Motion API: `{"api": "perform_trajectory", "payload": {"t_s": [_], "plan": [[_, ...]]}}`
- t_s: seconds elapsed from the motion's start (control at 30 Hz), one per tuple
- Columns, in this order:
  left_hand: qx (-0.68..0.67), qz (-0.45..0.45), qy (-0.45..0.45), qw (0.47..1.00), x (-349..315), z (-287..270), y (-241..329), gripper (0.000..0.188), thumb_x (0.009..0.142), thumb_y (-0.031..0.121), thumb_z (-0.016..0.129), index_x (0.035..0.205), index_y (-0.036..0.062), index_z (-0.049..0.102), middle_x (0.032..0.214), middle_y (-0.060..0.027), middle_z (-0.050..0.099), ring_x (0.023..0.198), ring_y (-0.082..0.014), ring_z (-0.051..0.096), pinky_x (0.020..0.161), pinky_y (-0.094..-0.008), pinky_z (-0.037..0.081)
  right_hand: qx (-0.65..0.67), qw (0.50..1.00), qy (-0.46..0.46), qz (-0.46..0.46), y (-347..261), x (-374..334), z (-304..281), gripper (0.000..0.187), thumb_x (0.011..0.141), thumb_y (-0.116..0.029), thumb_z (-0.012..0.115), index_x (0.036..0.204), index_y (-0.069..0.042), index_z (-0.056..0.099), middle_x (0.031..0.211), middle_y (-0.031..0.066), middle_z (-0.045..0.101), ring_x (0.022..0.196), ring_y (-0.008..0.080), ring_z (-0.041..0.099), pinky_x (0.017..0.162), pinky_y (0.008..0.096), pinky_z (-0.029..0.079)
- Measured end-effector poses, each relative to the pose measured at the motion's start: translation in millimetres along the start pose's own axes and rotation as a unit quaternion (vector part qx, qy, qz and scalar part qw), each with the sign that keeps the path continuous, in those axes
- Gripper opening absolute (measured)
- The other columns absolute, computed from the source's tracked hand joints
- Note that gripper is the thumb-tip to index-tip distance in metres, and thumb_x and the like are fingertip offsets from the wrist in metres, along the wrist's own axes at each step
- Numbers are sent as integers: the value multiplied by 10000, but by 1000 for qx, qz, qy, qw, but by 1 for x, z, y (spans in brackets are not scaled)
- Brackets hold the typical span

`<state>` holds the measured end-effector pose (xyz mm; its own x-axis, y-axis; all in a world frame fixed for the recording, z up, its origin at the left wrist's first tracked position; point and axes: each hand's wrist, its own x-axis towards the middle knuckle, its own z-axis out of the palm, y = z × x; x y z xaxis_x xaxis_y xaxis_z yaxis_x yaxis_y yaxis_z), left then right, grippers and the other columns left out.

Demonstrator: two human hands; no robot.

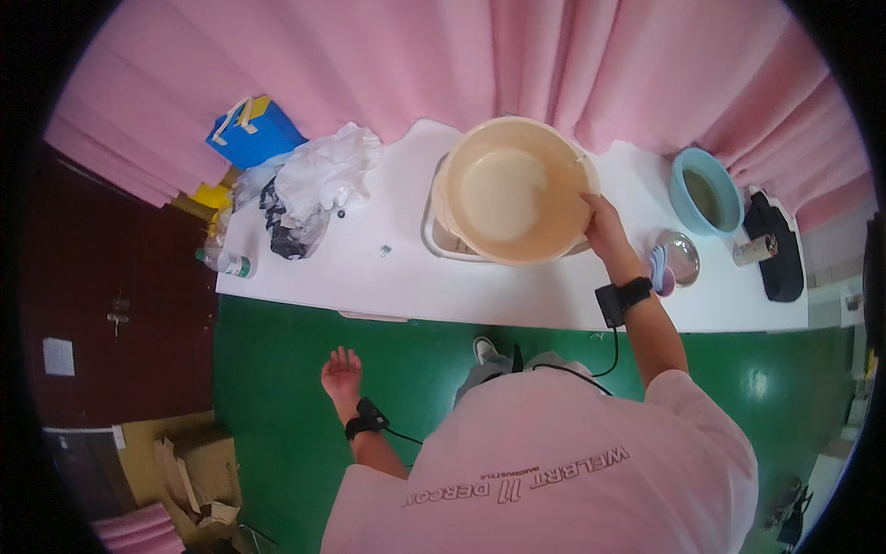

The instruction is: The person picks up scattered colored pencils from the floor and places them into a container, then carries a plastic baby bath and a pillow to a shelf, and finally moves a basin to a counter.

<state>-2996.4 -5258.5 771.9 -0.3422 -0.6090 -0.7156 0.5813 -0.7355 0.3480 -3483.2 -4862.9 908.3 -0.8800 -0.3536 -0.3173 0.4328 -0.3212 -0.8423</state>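
Note:
A large cream plastic basin (506, 196) sits slightly tilted on a white tray (436, 238) near the back of the white table. My right hand (604, 229) is closed on the basin's right rim, the thumb and fingers around the edge. Inside the basin I make out only its pale bottom. My left hand (342, 372) hangs over the floor in front of the table, palm turned up, fingers apart and a little bent, holding nothing. Part of the tray is hidden under the basin.
Plastic bags (323, 180), a blue and yellow bag (256, 132) and a bottle (233, 264) stand at the left. Rightward are a light blue basin (681, 196), a metal bowl (684, 258), a pink cup (664, 280) and a black cloth item (783, 263). Pink curtains hang behind.

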Motion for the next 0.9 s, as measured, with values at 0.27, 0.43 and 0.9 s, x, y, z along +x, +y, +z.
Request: {"api": "perform_trajectory", "payload": {"t_s": [0.27, 0.43, 0.9], "plan": [[-30, 65, 2, 997, -78, -39, 4, 298, 885, 218, 472, 1115, 75, 597, 1284, -77, 562, 1191, -317, 492, 963, -467, 405, -22, 979, 125, -162, -25, -38, -7, 660, 825, -39, 594, 1414, -15, 297, 1364, 173, 434, 1231, 248, 436, 974, 343, 401], [-105, 141, 18, 984, -156, -93, -13, 312, 909, 223, 462, 1156, 74, 584, 1372, -79, 499, 1283, -305, 430, 979, -453, 409, -141, 938, 6, -316, -1, -83, 8, 241, 851, -9, 559, 1091, -11, 527, 1093, 107, 574, 996, 170, 537, 869, 288, 435], [-222, 345, 189, 892, -407, -201, -199, 260, 898, 289, 454, 1014, 105, 595, 1228, -50, 577, 1053, -288, 539, 839, -444, 451, -195, 814, -416, 355, 162, -183, 62, 178, 877, -141, 536, 1040, -68, 533, 1004, 112, 626, 869, 235, 623, 734, 354, 515]]}}
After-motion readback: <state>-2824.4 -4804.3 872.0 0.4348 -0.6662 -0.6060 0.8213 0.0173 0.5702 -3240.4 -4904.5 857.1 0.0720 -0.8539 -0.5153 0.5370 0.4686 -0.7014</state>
